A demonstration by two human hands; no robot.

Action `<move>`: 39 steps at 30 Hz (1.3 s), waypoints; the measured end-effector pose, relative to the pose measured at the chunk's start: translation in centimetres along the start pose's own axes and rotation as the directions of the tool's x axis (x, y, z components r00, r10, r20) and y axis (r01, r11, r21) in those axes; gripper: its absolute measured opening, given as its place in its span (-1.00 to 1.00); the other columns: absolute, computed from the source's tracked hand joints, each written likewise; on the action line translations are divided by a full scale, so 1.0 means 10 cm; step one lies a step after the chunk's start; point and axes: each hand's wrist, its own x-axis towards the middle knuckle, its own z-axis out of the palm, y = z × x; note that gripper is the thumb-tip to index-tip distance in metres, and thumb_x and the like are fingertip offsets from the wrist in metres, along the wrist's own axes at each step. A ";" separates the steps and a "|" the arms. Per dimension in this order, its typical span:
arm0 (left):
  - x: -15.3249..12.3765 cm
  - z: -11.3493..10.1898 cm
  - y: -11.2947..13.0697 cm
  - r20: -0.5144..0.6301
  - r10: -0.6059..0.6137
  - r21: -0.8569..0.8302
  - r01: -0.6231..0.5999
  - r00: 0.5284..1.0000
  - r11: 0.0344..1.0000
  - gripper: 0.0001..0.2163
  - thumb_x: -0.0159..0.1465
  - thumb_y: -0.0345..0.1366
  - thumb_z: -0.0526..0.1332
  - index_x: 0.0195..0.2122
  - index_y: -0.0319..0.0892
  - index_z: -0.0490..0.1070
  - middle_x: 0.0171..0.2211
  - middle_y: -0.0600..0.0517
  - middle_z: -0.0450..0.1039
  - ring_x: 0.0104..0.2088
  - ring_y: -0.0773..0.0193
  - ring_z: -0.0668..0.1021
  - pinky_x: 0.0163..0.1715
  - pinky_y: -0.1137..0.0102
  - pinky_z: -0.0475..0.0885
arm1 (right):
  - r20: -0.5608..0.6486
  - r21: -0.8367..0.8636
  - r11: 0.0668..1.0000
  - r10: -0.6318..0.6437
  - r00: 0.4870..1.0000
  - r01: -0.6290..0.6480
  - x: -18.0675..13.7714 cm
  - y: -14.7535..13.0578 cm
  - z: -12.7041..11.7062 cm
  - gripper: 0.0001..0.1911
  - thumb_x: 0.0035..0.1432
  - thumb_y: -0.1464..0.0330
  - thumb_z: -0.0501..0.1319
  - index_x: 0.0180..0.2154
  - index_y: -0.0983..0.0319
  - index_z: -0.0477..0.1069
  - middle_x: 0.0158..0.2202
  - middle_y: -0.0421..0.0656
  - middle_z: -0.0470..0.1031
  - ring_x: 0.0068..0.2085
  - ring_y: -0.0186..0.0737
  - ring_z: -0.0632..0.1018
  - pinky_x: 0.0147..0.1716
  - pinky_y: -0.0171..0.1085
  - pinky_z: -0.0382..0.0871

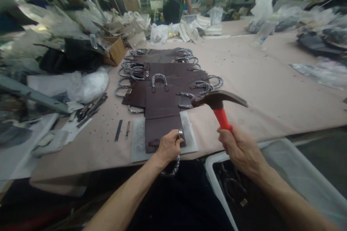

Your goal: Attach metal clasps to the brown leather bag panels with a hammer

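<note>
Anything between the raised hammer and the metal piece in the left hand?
Nothing visible does. The right hand holds the hammer up and apart from the metal piece, whose upper end shows uncovered in the left hand.

A bag-making workshop — matching brown panels [162,96] with plastic-wrapped handles [159,75] piled across a broad work table [260,83], a hammer [217,98] and a slim tool [127,130], heaps of plastic bags [263,6] — and another person [173,5] farther back

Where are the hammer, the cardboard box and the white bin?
Hammer [217,100]: head view, on its metal head above the handle.
Cardboard box [118,51]: head view, on its side wall.
White bin [217,187]: head view, on its left rim.
</note>
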 end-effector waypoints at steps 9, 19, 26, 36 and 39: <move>-0.02 0.02 -0.05 0.000 0.001 0.034 -0.001 1.000 0.999 -0.87 0.24 -0.50 0.23 -0.32 -0.11 0.43 -0.31 0.04 0.55 -0.27 0.22 0.60 -0.24 0.39 0.46 | 0.156 -0.464 0.792 -0.368 0.917 0.397 -0.21 -0.32 -0.11 -0.67 0.46 0.18 -0.08 -0.36 0.13 0.22 -0.63 -0.22 0.33 -0.67 -0.29 0.24 -0.58 -0.21 -0.02; -0.03 0.00 -0.04 0.009 0.016 0.024 -0.016 1.000 1.000 -0.85 0.23 -0.52 0.24 -0.30 -0.10 0.46 -0.29 0.04 0.57 -0.26 0.23 0.62 -0.22 0.40 0.47 | -0.116 -0.520 0.791 -0.437 0.892 0.321 -0.27 -0.40 -0.12 -0.64 0.46 0.15 -0.08 -0.35 0.12 0.28 -0.62 -0.19 0.31 -0.63 -0.25 0.30 -0.57 -0.21 0.05; -0.03 0.00 -0.06 0.006 0.002 0.042 -0.002 1.000 0.999 -0.85 0.24 -0.52 0.24 -0.28 -0.10 0.43 -0.30 0.03 0.56 -0.27 0.20 0.62 -0.23 0.39 0.47 | 0.292 -0.523 0.816 -0.100 0.951 0.246 -0.24 0.02 -0.11 -0.69 0.38 0.16 -0.01 -0.41 0.13 0.19 -0.67 -0.24 0.24 -0.68 -0.26 0.19 -0.58 -0.22 -0.14; 0.00 -0.01 0.04 0.057 -0.027 0.152 0.018 0.998 0.988 -0.85 0.25 -0.50 0.26 -0.34 -0.09 0.38 -0.29 0.05 0.52 -0.25 0.21 0.59 -0.23 0.39 0.47 | 0.154 -0.284 0.923 0.311 0.938 -0.259 0.32 1.07 0.35 -0.65 0.37 0.21 -0.07 -0.40 0.18 0.30 -0.61 -0.23 0.33 -0.61 -0.24 0.39 -0.55 -0.29 0.27; 0.01 -0.01 0.06 0.060 -0.023 0.159 0.013 0.998 0.987 -0.86 0.27 -0.49 0.26 -0.34 -0.09 0.38 -0.29 0.04 0.51 -0.24 0.21 0.59 -0.22 0.38 0.48 | 0.076 -0.339 0.914 0.263 0.962 -0.223 0.48 1.16 0.48 -0.79 0.31 0.28 0.08 -0.30 0.25 0.40 -0.35 -0.01 0.50 -0.32 -0.07 0.56 -0.28 -0.15 0.42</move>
